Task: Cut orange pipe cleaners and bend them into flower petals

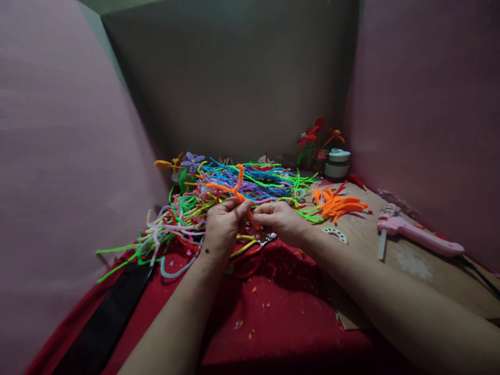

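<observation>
My left hand (pixel 223 223) and my right hand (pixel 276 217) meet at the middle of the view, both pinched on a bundle of orange pipe cleaners (pixel 233 186). The loose ends of the bundle fan upward and to the left above my fingers. Behind my hands lies a big tangled pile of coloured pipe cleaners (pixel 219 198) in green, blue, purple, pink and yellow. Both forearms reach in from the lower edge over a red cloth (pixel 269 312).
A heap of short orange pieces (pixel 339 204) lies right of the pile. A pink glue gun (pixel 414 233) rests on the wooden board (pixel 425 265) at right. Finished pipe-cleaner flowers (pixel 318 136) and a tape roll (pixel 337 163) stand at the back. Pink walls close in both sides.
</observation>
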### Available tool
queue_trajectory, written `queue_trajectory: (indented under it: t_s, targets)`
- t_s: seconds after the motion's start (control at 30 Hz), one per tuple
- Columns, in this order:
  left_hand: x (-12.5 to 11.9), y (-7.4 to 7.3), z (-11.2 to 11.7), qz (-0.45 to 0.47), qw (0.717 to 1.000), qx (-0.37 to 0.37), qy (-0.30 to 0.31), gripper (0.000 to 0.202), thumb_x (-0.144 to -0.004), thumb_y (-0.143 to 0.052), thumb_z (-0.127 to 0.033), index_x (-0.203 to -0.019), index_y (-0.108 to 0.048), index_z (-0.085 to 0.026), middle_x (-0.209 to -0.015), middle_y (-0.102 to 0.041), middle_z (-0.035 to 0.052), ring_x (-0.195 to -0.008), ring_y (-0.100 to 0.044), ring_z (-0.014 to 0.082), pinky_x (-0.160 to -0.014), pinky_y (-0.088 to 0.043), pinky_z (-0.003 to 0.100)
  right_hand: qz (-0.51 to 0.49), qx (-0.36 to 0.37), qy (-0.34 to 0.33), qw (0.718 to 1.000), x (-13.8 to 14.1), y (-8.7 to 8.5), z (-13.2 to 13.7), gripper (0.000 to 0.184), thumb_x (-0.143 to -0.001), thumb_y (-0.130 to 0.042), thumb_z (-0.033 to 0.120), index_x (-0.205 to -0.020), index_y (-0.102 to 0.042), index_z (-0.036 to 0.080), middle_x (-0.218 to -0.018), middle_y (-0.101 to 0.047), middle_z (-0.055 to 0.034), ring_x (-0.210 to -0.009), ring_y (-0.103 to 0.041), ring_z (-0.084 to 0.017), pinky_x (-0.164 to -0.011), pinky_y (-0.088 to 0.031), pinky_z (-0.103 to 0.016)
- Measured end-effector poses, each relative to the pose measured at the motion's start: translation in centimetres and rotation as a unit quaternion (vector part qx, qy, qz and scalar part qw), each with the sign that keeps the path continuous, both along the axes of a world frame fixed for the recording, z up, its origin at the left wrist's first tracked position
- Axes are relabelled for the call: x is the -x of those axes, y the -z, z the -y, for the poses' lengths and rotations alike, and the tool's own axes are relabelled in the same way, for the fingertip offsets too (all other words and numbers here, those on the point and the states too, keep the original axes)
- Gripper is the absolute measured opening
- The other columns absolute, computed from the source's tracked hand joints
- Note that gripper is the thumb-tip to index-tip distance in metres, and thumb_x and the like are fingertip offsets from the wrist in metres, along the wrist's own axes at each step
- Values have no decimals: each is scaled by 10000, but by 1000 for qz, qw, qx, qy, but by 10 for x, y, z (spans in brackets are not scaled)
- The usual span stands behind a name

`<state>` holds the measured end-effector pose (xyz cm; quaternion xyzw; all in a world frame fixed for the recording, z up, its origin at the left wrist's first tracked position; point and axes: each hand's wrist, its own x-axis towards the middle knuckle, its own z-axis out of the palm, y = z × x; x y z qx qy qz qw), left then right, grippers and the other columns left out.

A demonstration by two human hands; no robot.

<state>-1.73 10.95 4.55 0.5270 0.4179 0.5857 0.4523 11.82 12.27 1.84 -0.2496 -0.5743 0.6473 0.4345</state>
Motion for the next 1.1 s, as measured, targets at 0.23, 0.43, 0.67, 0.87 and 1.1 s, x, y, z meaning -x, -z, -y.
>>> queue_trajectory:
  t_s: [0.23, 0.43, 0.67, 0.87, 1.1]
  targets:
    - [1, -1, -3, 85, 995, 51, 29, 239, -589, -743, -320, -644, -623, -120, -404, -470, -48, -324, -381, 46, -335, -259, 170, 34, -10, 73, 997, 5, -6, 6, 216, -616, -694, 302, -594, -555, 138, -459, -575, 25, -358, -445, -56, -377, -312, -177]
    - [10, -6, -9, 134, 990, 5, -41, 219, -590, -741, -273, -693, -641, -108, -403, -442, -63, -354, -379, 34, -355, -292, 142, 100, -5, 78, 992, 13, -1, 9, 147, -625, -643, 213, -557, -530, 147, -400, -525, 41, -319, -388, -47, -345, -265, -173]
    - [12, -6, -8, 60, 998, 14, 4, 279, -614, -741, -304, -801, -622, -134, -493, -503, -60, -347, -373, 17, -340, -261, 131, 107, -20, 114, 987, 13, -1, 11, 132, -658, -598, 158, -539, -544, 144, -422, -543, 30, -336, -425, -55, -356, -302, -174]
    - [12, -3, -5, -40, 996, 70, 50, 254, -627, -722, -323, -668, -586, -112, -411, -492, -41, -298, -388, 47, -320, -280, 169, 84, 11, 134, 987, 14, -1, 9, 145, -668, -618, 188, -567, -521, 150, -430, -550, 37, -329, -433, -58, -352, -326, -175]
    - [10, 1, -11, 53, 998, 29, 33, 274, -664, -660, -231, -903, -603, -110, -431, -501, -56, -334, -404, 52, -354, -310, 159, 89, 21, 132, 987, 15, -4, 11, 126, -692, -577, 165, -579, -522, 145, -423, -541, 43, -312, -410, -51, -342, -314, -170]
